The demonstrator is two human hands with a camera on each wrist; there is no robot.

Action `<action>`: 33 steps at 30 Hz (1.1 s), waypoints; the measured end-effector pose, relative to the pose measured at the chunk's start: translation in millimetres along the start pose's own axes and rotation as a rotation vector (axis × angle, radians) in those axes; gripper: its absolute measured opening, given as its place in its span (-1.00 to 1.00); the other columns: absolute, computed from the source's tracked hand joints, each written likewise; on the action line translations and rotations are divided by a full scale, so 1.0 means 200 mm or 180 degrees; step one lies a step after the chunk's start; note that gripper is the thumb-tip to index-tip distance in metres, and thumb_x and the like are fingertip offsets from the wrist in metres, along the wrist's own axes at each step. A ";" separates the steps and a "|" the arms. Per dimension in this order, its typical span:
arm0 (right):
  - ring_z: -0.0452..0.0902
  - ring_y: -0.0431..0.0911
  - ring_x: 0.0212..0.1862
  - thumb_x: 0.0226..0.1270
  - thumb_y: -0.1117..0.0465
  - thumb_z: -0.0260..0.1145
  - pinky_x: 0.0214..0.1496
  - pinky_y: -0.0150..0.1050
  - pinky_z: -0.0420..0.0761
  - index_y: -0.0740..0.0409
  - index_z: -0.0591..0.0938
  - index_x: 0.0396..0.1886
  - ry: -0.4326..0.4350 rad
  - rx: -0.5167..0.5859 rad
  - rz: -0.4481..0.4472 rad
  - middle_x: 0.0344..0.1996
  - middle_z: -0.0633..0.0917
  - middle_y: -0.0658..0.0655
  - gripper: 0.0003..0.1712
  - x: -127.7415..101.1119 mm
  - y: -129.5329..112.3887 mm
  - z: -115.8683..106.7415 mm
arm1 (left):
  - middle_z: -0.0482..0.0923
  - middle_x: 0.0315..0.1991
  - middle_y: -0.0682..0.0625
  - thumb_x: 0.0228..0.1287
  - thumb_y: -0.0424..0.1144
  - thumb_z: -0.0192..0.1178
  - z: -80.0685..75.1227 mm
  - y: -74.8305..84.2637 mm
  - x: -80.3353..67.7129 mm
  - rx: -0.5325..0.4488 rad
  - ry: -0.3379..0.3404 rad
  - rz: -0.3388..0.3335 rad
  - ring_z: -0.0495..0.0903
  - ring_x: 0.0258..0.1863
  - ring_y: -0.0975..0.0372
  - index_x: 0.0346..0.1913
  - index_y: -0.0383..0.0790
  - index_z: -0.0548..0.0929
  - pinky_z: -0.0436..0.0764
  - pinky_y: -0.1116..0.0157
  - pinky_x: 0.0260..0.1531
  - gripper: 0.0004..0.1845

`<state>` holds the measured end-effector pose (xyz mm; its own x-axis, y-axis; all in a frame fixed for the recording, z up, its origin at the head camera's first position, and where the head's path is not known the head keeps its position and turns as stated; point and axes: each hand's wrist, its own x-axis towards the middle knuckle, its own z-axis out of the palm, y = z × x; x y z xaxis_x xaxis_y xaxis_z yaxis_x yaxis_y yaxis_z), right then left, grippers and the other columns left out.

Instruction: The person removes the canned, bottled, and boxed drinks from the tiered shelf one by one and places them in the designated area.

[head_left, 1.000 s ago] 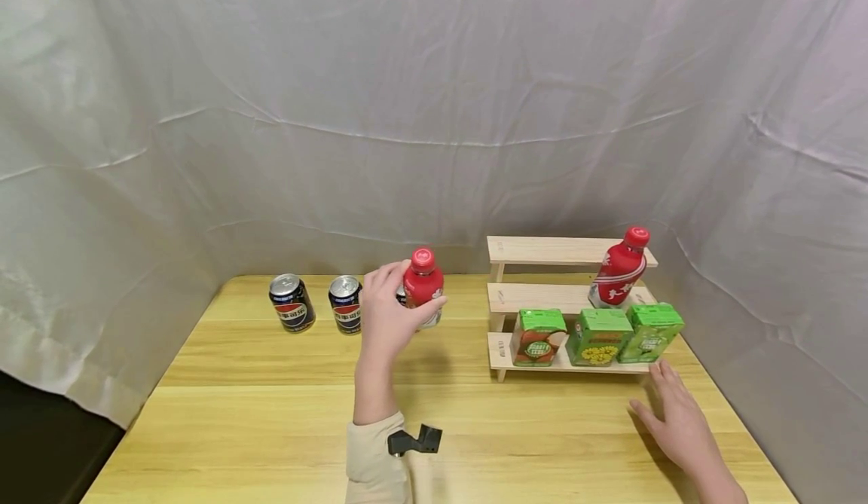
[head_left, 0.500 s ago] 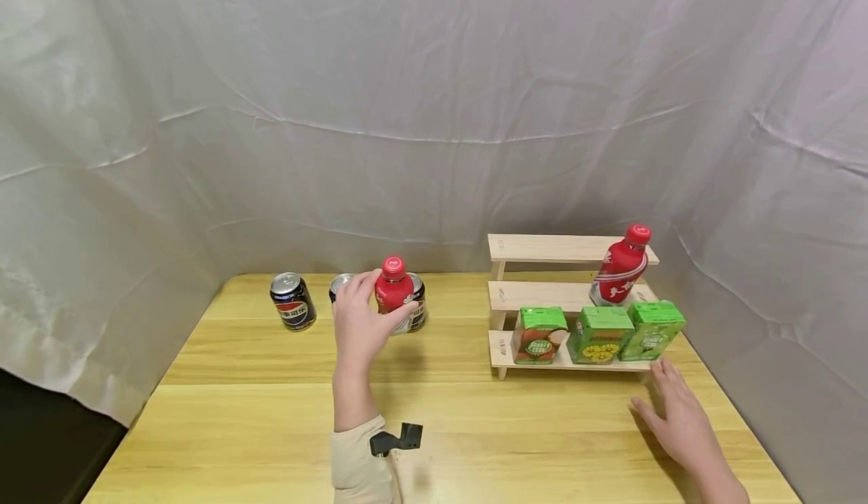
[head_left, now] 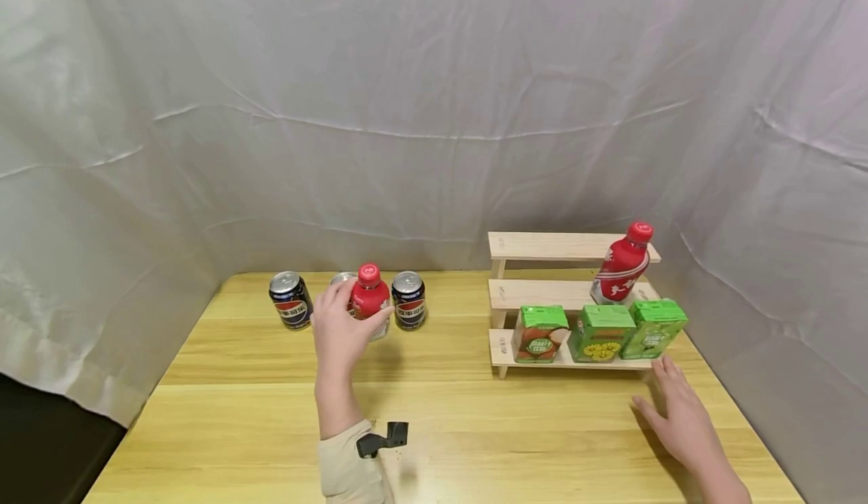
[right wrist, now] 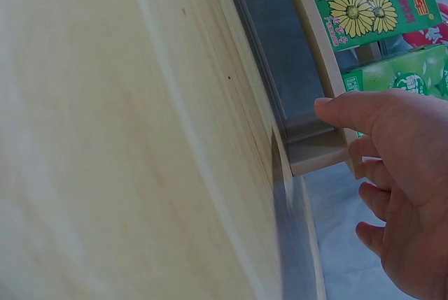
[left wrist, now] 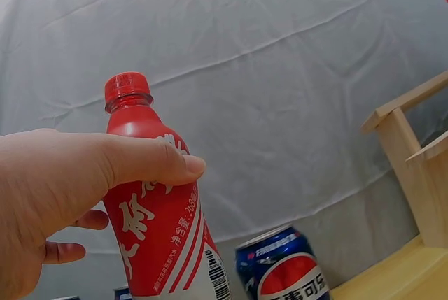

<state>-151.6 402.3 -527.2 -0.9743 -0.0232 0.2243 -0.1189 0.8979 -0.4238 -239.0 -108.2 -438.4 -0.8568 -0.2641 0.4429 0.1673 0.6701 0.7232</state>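
Moved left to cans [head_left: 409,300] | left hand [head_left: 341,334] grips red-capped, white-lettered red bottle [head_left: 369,300] | right hand [head_left: 680,422] flat, fingers relaxed

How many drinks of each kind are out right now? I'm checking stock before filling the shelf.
Cans: 3
Red bottles: 2, one in the left hand, one on the rack's middle step
Green cartons: 3
Total: 8
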 end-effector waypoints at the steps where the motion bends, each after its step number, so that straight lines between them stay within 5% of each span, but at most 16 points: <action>1: -0.23 0.43 0.50 0.42 0.05 0.21 0.46 0.34 -0.17 0.43 -0.02 0.50 -0.0013 -0.0002 0.0008 0.49 -0.12 0.50 -0.08 0.00 0.00 0.00 | 0.52 0.16 -0.13 -0.13 0.06 0.55 0.00 -0.01 0.00 0.0000 0.0007 -0.0019 0.33 0.20 -0.05 0.15 -0.17 0.58 0.28 -0.13 0.18 -0.26; 33: -0.25 0.41 0.51 0.43 0.05 0.20 0.47 0.32 -0.19 0.42 -0.04 0.50 -0.0010 -0.0007 0.0023 0.50 -0.16 0.47 -0.08 0.01 0.00 0.00 | 0.42 0.23 -0.23 -0.02 -0.16 0.46 -0.07 -0.34 -0.01 0.0280 -0.0041 -0.0638 0.28 0.24 -0.16 0.25 -0.27 0.47 0.22 -0.19 0.18 -0.28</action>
<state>-152.7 402.2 -527.2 -0.9756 -0.0181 0.2186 -0.1116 0.8991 -0.4234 -242.5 -163.4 -481.1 -0.8749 -0.3897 0.2877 -0.0497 0.6631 0.7468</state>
